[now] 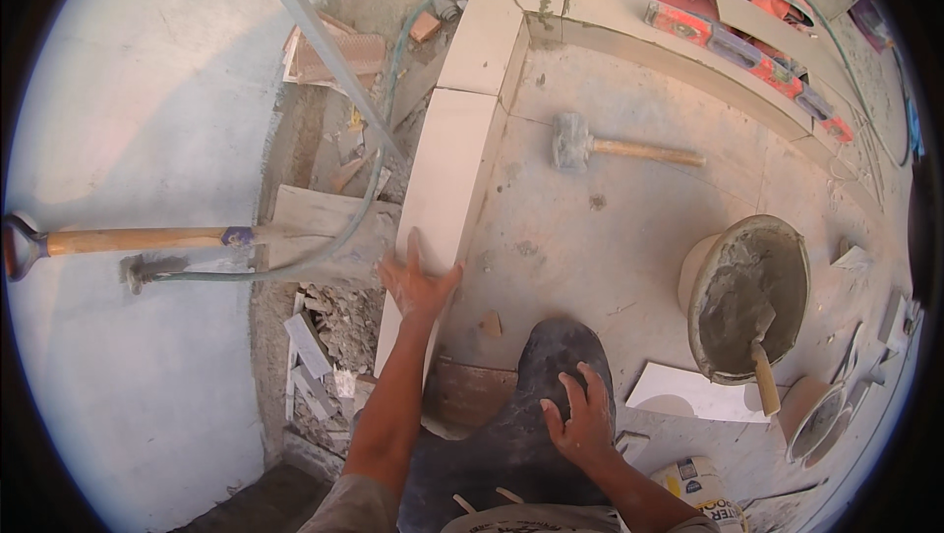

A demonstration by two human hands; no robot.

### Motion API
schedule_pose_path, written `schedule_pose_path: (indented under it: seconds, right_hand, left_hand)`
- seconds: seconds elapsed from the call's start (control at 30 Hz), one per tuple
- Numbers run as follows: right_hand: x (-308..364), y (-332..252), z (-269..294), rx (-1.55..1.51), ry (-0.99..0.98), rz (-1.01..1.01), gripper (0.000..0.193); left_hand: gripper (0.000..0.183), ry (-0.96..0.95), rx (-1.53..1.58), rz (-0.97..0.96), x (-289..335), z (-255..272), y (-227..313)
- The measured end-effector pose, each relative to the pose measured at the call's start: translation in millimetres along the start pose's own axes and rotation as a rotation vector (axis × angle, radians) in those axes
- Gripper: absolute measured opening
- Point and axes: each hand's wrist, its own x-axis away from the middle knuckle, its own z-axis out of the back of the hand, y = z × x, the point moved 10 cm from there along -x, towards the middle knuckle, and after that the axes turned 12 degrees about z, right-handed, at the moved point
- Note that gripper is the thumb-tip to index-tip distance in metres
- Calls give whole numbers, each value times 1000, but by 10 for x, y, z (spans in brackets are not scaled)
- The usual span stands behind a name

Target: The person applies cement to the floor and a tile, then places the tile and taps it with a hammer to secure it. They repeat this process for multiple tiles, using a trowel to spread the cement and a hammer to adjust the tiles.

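My left hand lies on the beige tile that caps a low wall, fingers spread, with the thumb over the inner edge. It presses on the tile rather than gripping it. Over my bent knee hovers or rests my right hand, empty, its fingers apart. A mallet with a pale head and wooden handle lies on the floor inside the wall's corner. To the right stands a bucket of grey mortar, a wooden-handled trowel leaning in it.
A red spirit level lies along the far wall top. On the left are a shovel, a green hose, a metal bar and rubble. A white tile piece and another bucket sit at right.
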Motion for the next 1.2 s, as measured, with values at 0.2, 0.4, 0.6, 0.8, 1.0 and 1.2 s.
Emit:
schedule_pose_path:
  seconds: [0.2,0.4,0.6,0.8,1.0,1.2]
  right_hand:
    - [-13,1,15,4,15,14,49]
    - [8,11,10,-8,-3,-15,48]
    - [-231,58,157,-30,134,48,46]
    - [-1245,769,503,74,356,97,48]
    - [-2596,1537,819,363,389,-52,46]
    - [-3319,2013,564,823,40,-76,46]
  left_hand:
    - [105,41,122,-34,-69,-20,3]
    - [107,6,9,-10,-100,-34,-5]
    - [108,-3,79,-4,-110,-69,-32]
    - [109,2,22,-55,-133,-96,-27]
    - [108,17,-40,-80,-125,-72,32]
    - [106,-95,-38,-14,-129,-62,67]
